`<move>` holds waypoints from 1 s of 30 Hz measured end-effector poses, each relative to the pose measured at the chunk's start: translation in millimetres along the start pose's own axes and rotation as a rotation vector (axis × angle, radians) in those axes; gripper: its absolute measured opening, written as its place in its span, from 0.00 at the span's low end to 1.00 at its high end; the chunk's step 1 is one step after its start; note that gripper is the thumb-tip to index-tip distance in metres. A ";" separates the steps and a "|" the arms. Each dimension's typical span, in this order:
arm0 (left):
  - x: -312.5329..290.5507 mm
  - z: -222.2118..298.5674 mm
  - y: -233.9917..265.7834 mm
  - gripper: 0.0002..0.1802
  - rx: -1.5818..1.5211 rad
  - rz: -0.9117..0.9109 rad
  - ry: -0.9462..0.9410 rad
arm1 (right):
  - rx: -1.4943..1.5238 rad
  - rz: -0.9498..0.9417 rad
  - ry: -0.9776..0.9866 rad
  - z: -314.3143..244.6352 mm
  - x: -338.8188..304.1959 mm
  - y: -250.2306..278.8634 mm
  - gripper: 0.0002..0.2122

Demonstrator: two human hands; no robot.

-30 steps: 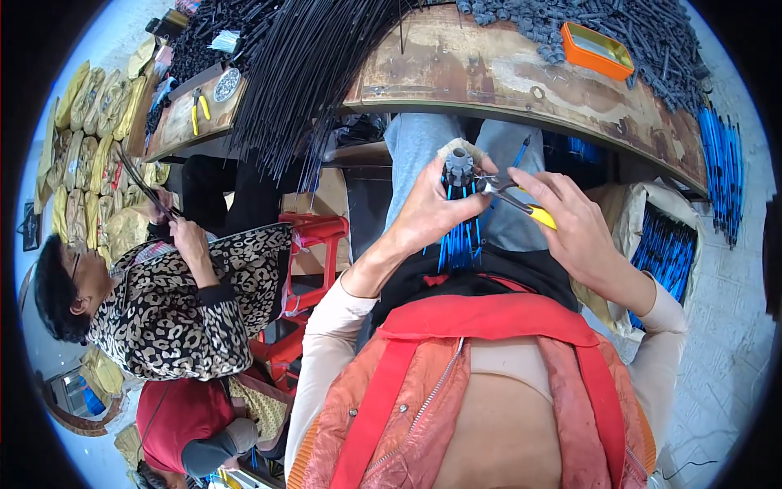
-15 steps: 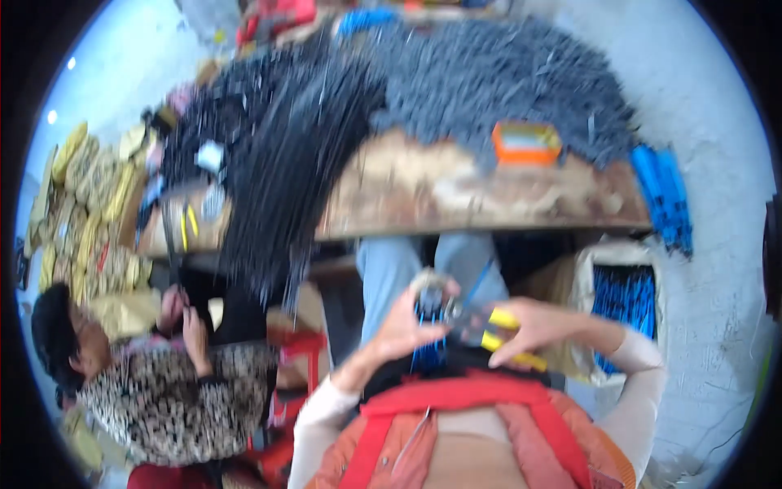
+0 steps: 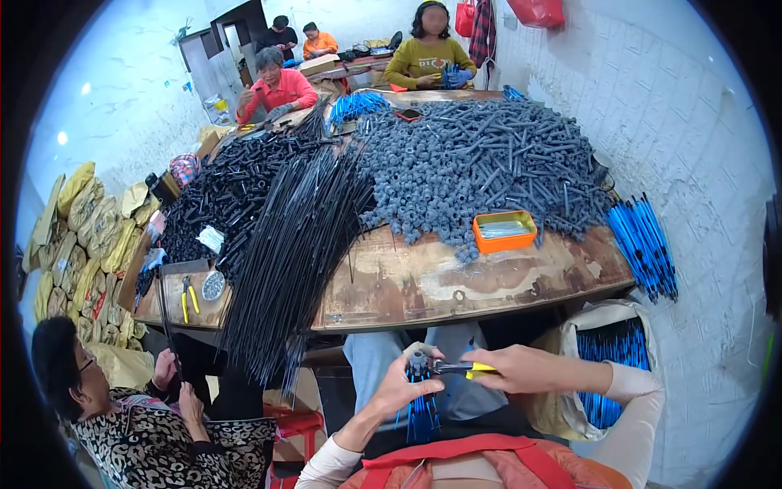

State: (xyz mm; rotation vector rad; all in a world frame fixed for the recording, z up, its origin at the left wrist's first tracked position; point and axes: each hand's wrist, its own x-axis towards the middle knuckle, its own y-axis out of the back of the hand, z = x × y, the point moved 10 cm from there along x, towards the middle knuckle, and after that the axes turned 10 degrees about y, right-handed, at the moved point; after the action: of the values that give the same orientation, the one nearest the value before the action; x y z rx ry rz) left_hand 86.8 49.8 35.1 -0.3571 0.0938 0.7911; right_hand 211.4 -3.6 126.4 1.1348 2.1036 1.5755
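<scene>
In my lap, my left hand (image 3: 388,398) is wrapped round the upper part of a bundle of thin blue and black rods (image 3: 423,414). A dark grey ribbed hub (image 3: 419,361) tops the bundle, and the rods hang down from it. From the right, my right hand (image 3: 511,369) closes round the yellow handles of pliers (image 3: 479,368). The dark jaws point left and meet the hub's right side; what lies between them is too small to tell.
Grey plastic tubes (image 3: 489,155), long black rods (image 3: 285,261) and an orange box (image 3: 505,243) lie on the wooden table (image 3: 391,293). A sack of blue rods (image 3: 570,383) stands right. A co-worker (image 3: 163,424) sits at left; others are across the table.
The view has tilted up, showing people across the table. The pliers' handles, spread apart before, are now closed together, and their jaws have come to the hub.
</scene>
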 end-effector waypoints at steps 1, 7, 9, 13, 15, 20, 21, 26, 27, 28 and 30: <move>2.5 -3.6 1.7 0.31 0.034 -0.007 -0.003 | 0.399 -0.226 -0.195 12.4 2.6 -14.1 0.18; 3.6 1.5 -1.0 0.26 0.082 -0.040 -0.053 | 1.264 -0.413 -0.638 2.3 -33.7 -85.4 0.23; 5.2 -2.9 3.5 0.24 -0.018 0.008 0.031 | 0.566 -0.191 -0.329 21.5 -13.3 -53.9 0.21; 2.6 -3.0 16.6 0.26 0.131 0.262 0.041 | 0.037 -0.049 -0.078 5.8 6.2 -7.7 0.20; 0.3 4.1 11.7 0.26 0.124 0.180 -0.006 | -0.004 -0.151 0.036 3.2 7.6 -10.2 0.20; -4.3 5.4 1.3 0.26 0.176 -0.053 -0.104 | 1.768 -0.601 -0.606 -21.6 -37.6 -93.0 0.24; -2.4 3.2 2.0 0.25 0.157 -0.035 -0.099 | 1.344 -0.400 -0.467 -0.5 -32.1 -96.8 0.24; 0.2 -2.2 17.7 0.25 0.134 0.188 -0.022 | -0.027 0.079 -0.007 6.4 5.3 -0.9 0.20; -1.7 0.5 15.6 0.25 0.135 0.206 -0.019 | -0.136 -0.038 0.016 1.0 8.2 -2.6 0.20; -5.1 2.7 14.0 0.26 0.135 0.224 -0.015 | -0.244 -0.155 0.038 -4.2 9.2 -5.1 0.19; -11.4 5.4 10.5 0.29 0.131 0.139 -0.042 | 0.248 -0.331 -0.190 -1.4 6.6 -4.9 0.19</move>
State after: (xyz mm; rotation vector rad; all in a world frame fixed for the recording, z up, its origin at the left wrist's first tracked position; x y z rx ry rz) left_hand 71.1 50.8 39.7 -0.2119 0.1316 0.9243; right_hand 204.1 -0.3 124.0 0.9053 2.2575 1.0423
